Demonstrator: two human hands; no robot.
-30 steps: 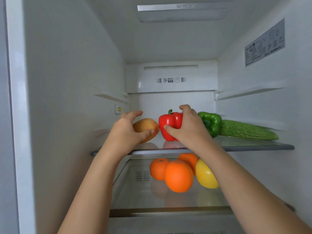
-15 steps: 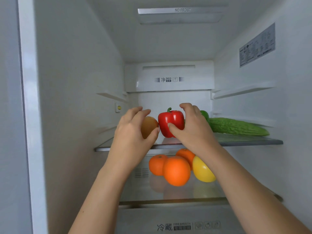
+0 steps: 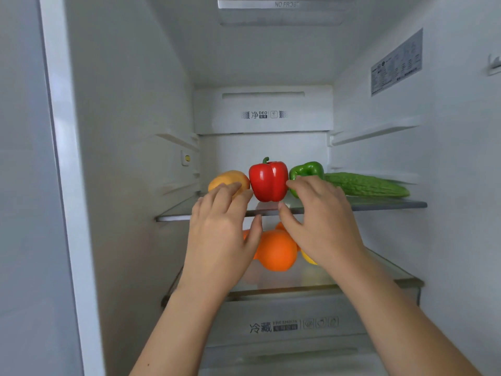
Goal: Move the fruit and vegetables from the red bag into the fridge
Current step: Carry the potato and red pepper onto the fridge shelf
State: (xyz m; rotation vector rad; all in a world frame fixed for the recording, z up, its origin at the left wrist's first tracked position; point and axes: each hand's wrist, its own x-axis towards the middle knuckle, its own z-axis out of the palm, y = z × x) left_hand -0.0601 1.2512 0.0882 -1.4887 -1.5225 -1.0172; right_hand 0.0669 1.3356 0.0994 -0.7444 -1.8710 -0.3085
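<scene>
A glossy red bell pepper (image 3: 268, 181) stands upright, stem up, on the upper glass fridge shelf (image 3: 379, 204). It sits between a rounded yellow-orange fruit (image 3: 229, 179), perhaps a mango, on its left and a shiny green bell pepper (image 3: 306, 169) on its right. A long, bumpy green bitter gourd (image 3: 366, 184) lies along the shelf further right. On the lower glass shelf (image 3: 393, 278) sit round oranges (image 3: 275, 252) and a yellow lemon-like fruit (image 3: 307, 258), partly hidden by the hands. The red bag is out of view.

The left hand (image 3: 219, 234) hovers before the yellow-orange fruit, its grip wide and holding nothing; whether the fingertips touch the fruit I cannot tell. The right hand (image 3: 322, 223) is likewise wide and empty, with the forefinger just beside the red bell pepper's right flank and the thumb low near the shelf's front edge.

The red bell pepper is probably light and hollow, with a smooth, slippery skin and walls that give under a hard squeeze. It is best taken round its broad shoulders, fingers settling into the grooves between the lobes, not by the thin stem. On its narrow lobed base it likely tips at a nudge. The rounded fruit beside it could roll on the slick glass, so it wants a cupped hold. The bitter gourd's ridges should offer friction at mid-length.
</scene>
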